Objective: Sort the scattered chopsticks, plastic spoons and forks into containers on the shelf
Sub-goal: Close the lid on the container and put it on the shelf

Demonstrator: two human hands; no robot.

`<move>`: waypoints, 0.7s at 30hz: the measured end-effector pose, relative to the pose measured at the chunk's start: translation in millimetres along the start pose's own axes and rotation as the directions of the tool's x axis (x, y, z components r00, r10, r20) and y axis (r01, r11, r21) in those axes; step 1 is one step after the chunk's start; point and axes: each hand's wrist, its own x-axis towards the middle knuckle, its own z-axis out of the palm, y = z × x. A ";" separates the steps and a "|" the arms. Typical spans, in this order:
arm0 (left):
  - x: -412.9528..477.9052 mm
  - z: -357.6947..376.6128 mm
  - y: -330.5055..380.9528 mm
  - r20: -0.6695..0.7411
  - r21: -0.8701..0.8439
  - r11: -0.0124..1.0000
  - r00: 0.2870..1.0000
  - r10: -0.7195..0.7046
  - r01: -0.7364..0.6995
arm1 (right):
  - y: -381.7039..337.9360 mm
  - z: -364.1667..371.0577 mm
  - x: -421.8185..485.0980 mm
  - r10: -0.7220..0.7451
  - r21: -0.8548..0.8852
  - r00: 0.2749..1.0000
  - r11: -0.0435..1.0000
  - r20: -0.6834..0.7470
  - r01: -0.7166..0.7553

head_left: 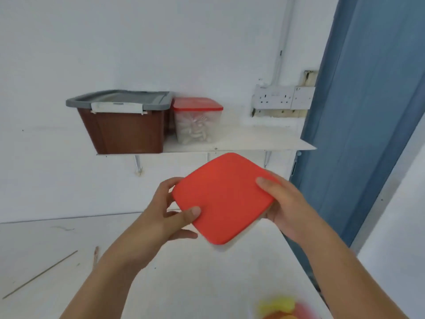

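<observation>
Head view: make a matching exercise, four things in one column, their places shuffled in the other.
Things:
1. brown bin
2. clear tub
3. red-lidded container
4. thin stick

Places:
A. gripped between the left hand and the right hand
B. lying on the table, far left
C. left end of the shelf
D. on the shelf, just right of the brown bin

Pairs: 1-C, 2-D, 3-A, 4-B

bright even light, soft blur, edges warped
</observation>
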 end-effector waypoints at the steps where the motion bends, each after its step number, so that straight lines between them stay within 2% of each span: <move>1: 18.9 13.5 15.6 0.013 0.056 0.997 0.999 0.046 -0.046 | -20.1 -15.6 20.4 -0.016 0.002 0.996 1.000 -0.093 0.017; 3: 57.0 40.1 42.7 -0.009 0.275 0.950 0.987 0.158 -0.149 | -57.4 -37.6 60.1 0.006 0.012 0.977 1.000 -0.214 -0.003; 6: 115.4 74.9 58.5 -0.150 0.555 0.799 0.917 0.369 -0.231 | -93.4 -58.5 112.2 0.042 0.043 0.966 0.999 -0.256 -0.032; 10: 175.6 105.7 49.6 -0.319 0.600 0.780 0.841 0.438 -0.178 | -106.2 -76.9 175.2 0.003 0.069 0.915 0.997 -0.404 0.027; 13: 198.1 122.0 38.8 -0.408 0.657 0.750 0.803 0.434 -0.072 | -96.8 -84.4 201.4 -0.043 -0.087 0.899 0.996 -0.436 0.005; 15: 210.6 128.7 32.8 -0.454 0.686 0.727 0.779 0.433 -0.005 | -86.7 -86.3 210.1 -0.004 -0.158 0.932 0.986 -0.362 -0.057; 17: 228.0 125.8 25.8 -0.475 0.720 0.691 0.774 0.418 0.069 | -79.2 -92.4 216.5 0.014 -0.237 0.976 0.969 -0.215 -0.066; 19: 243.3 118.4 22.4 -0.453 0.778 0.616 0.793 0.408 0.128 | -72.6 -104.5 220.8 -0.024 -0.305 0.999 0.952 -0.043 0.010; 21: 254.0 112.8 23.7 -0.435 0.823 0.539 0.809 0.395 0.180 | -64.9 -115.0 225.8 -0.108 -0.399 0.992 0.909 0.060 0.123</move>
